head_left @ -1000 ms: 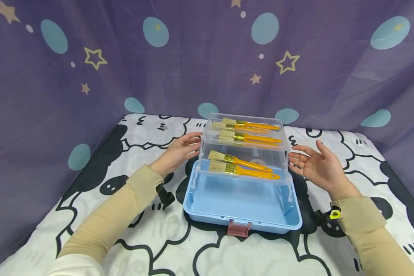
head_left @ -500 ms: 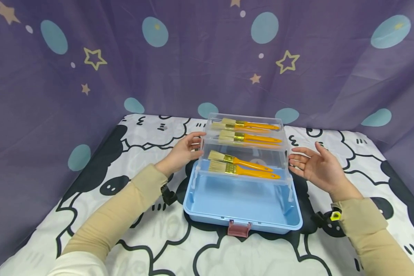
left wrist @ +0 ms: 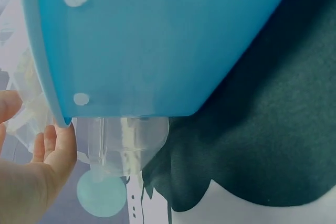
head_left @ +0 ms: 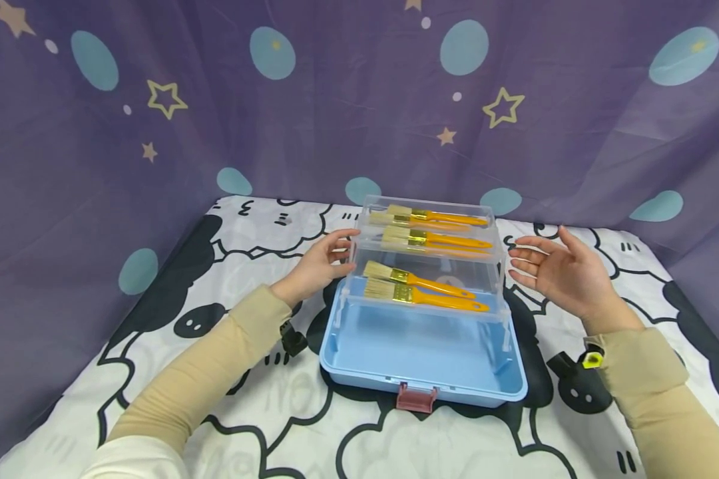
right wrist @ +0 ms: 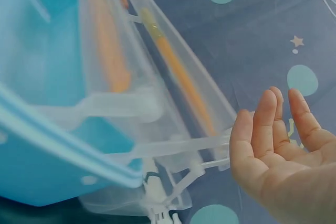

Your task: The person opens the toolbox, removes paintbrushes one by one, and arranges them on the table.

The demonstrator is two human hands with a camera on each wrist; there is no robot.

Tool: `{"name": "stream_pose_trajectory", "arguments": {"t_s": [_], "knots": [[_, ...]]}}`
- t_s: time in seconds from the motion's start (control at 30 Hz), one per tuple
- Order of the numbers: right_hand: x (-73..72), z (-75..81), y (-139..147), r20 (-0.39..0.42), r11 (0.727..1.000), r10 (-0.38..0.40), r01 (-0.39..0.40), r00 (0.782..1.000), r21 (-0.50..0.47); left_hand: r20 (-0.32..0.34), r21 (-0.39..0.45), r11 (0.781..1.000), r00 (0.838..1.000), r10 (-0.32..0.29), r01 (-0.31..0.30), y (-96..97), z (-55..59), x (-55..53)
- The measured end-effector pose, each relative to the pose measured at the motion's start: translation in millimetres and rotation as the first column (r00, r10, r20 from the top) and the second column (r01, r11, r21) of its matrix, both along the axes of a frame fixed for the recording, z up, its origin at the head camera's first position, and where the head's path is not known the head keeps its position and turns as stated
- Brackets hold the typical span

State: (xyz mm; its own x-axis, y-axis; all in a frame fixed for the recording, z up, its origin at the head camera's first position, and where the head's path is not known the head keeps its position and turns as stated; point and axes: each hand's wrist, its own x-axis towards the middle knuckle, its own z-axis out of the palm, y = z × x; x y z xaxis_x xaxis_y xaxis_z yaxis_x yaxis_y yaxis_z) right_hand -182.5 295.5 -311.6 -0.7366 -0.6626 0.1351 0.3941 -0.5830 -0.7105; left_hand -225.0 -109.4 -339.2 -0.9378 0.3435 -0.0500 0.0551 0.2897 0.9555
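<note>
A light blue storage box [head_left: 422, 346] stands unfolded, with clear tiered trays raised over its back half. Two yellow-handled paintbrushes [head_left: 425, 296] lie in the lower clear tray [head_left: 491, 315]. More paintbrushes [head_left: 443, 239] show in the upper clear tray [head_left: 491, 229]. My left hand [head_left: 314, 269] is at the left end of the trays, fingertips at the upper tray's edge and thumb lower; whether they press on it is unclear. My right hand [head_left: 566, 276] is held off the right end, palm up and fingers extended, with nothing in it.
A reddish latch [head_left: 416, 398] hangs at the box's front edge. Beneath lies a white cloth [head_left: 263, 412] with black cartoon outlines. Behind rises a purple curtain [head_left: 359, 120] with stars and blue spots.
My left hand has moved right, up to the tray's left edge. My right hand has drawn slightly away to the right. The box and brushes stay in place.
</note>
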Motion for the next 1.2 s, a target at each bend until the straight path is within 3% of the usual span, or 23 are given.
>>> {"name": "stream_pose_trajectory", "arguments": {"t_s": [0.2, 0.47, 0.6, 0.73, 0.93, 1.07, 1.13, 1.2], "knots": [[-9.5, 13.2, 0.3, -0.034, 1.000, -0.021, 0.021, 0.999, 0.010, 0.007, 0.000, 1.000, 1.000, 0.004, -0.004, 0.3, -1.3, -0.2], [-30.5, 36.2, 1.1, -0.023, 0.998, -0.054, 0.054, 0.998, 0.015, -0.003, -0.001, 1.000, 1.000, 0.007, -0.007, 0.8, -1.8, -0.3], [-42.3, 50.2, -1.1, -0.042, 0.989, -0.098, 0.102, 0.994, 0.107, -0.004, 0.003, 1.000, 1.000, 0.005, -0.005, 0.7, -1.5, 0.8], [-51.1, 63.7, -6.8, -0.087, 0.952, -0.162, 0.179, 0.983, 0.250, 0.002, 0.001, 1.000, 1.000, 0.010, -0.010, 1.3, -1.1, 1.0], [-64.1, 79.6, -20.5, -0.193, 0.816, -0.235, 0.301, 0.953, 0.494, -0.001, -0.005, 1.000, 1.000, 0.006, -0.006, 1.8, -1.0, 0.6], [-74.3, 89.0, -30.7, -0.257, 0.715, -0.220, 0.335, 0.941, 0.614, -0.001, -0.006, 1.000, 1.000, 0.008, -0.008, 1.8, -0.8, 0.5], [-78.6, 93.4, -35.9, -0.302, 0.640, -0.189, 0.350, 0.934, 0.684, 0.000, -0.004, 1.000, 1.000, 0.008, -0.008, 1.5, -0.5, 1.0], [-82.1, 97.9, -41.6, -0.350, 0.541, -0.135, 0.365, 0.927, 0.758, 0.002, -0.003, 1.000, 1.000, 0.007, -0.007, 1.3, -0.1, 1.5]]}}
